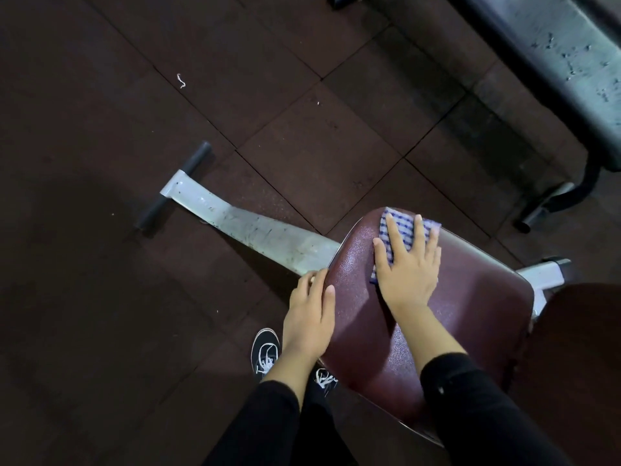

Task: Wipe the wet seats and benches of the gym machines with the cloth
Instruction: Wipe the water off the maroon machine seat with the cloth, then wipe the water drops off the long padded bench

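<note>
A dark red padded seat of a gym machine fills the lower right, its surface shiny. A blue-and-white checked cloth lies on the seat's far end. My right hand presses flat on the cloth with its fingers spread and straight. My left hand grips the seat's left edge, thumb on top and fingers curled over the rim. Most of the cloth is hidden under my right hand.
A white metal base beam with a black crossbar runs out to the left on the dark tiled floor. Another bench stands at the top right, a second dark red pad at the right edge. My shoes are below.
</note>
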`<act>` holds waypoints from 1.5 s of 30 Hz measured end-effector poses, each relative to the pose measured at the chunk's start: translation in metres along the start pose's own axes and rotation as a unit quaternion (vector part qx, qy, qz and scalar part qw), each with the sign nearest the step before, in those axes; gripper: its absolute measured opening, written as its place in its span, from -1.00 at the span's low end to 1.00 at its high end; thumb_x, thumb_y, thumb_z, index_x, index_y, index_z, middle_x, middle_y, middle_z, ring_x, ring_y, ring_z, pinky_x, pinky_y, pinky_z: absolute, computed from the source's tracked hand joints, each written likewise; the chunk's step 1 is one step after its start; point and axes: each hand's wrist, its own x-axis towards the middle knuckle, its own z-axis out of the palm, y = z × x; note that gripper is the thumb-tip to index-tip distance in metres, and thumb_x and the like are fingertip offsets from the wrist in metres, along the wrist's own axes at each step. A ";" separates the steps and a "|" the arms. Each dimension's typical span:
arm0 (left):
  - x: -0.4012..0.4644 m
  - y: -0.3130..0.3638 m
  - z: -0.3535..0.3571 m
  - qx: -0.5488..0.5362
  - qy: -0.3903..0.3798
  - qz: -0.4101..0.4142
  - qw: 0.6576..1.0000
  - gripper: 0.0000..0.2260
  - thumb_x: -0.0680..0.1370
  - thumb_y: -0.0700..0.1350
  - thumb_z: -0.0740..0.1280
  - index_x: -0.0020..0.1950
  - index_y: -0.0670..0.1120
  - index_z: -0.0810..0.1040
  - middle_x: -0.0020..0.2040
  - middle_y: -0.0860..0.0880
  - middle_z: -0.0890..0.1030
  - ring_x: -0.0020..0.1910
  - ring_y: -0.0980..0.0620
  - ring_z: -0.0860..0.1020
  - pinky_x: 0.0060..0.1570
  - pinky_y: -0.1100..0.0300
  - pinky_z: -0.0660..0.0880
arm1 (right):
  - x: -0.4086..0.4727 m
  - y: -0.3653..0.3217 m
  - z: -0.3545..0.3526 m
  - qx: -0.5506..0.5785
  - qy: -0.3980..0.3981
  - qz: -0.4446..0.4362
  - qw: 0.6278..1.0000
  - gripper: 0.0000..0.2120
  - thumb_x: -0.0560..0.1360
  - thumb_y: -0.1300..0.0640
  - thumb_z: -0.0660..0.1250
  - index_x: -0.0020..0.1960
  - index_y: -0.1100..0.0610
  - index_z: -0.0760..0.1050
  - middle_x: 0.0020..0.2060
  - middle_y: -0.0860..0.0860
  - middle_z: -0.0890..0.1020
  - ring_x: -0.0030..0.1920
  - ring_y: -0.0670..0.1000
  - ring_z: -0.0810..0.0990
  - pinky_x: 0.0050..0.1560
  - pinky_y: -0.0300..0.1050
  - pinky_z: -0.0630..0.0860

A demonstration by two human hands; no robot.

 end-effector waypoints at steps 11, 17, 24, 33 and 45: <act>0.037 0.069 -0.021 0.258 -0.045 0.012 0.965 -0.58 0.65 0.04 0.02 0.53 0.07 0.16 0.43 0.04 0.29 0.31 -0.04 0.32 0.11 0.03 0.40 | -0.003 0.008 -0.038 0.071 -0.045 -0.015 0.996 -0.52 0.48 0.36 0.24 0.39 0.20 0.38 0.30 0.19 0.46 0.19 0.27 0.38 0.14 0.14 0.44; 0.034 0.140 -0.060 0.337 -0.045 0.083 0.937 -0.64 0.64 0.01 0.04 0.43 0.05 0.31 0.32 0.02 0.43 0.29 -0.05 0.38 0.15 -0.01 0.33 | 0.000 0.006 -0.115 0.087 -0.118 -0.001 0.989 -0.50 0.58 0.22 0.14 0.50 0.07 0.17 0.29 0.09 0.41 0.23 0.14 0.33 0.13 0.01 0.41; 0.010 0.223 -0.109 0.382 -0.028 0.113 0.917 -0.67 0.64 0.01 0.05 0.38 0.02 0.35 0.29 -0.01 0.46 0.28 -0.06 0.39 0.15 -0.01 0.30 | -0.001 -0.003 -0.209 0.078 -0.112 -0.025 0.990 -0.57 0.61 0.17 0.10 0.47 0.08 0.18 0.25 0.10 0.43 0.21 0.14 0.36 0.13 0.03 0.43; -0.043 0.262 -0.167 0.399 -0.015 0.101 0.911 -0.69 0.63 0.00 0.04 0.30 -0.02 0.42 0.27 -0.02 0.49 0.28 -0.05 0.41 0.14 0.01 0.29 | -0.025 -0.036 -0.288 0.030 -0.091 -0.065 0.993 -0.68 0.64 0.09 0.01 0.38 0.08 0.26 0.21 0.10 0.43 0.23 0.16 0.36 0.11 0.04 0.40; -0.085 0.198 -0.282 0.377 0.015 0.061 0.924 -0.66 0.62 0.00 0.06 0.37 -0.01 0.39 0.34 -0.03 0.46 0.34 -0.07 0.40 0.22 -0.01 0.29 | -0.089 -0.165 -0.290 0.027 -0.089 -0.124 0.988 -0.68 0.64 0.06 0.03 0.36 0.08 0.29 0.22 0.11 0.44 0.24 0.17 0.36 0.11 0.04 0.41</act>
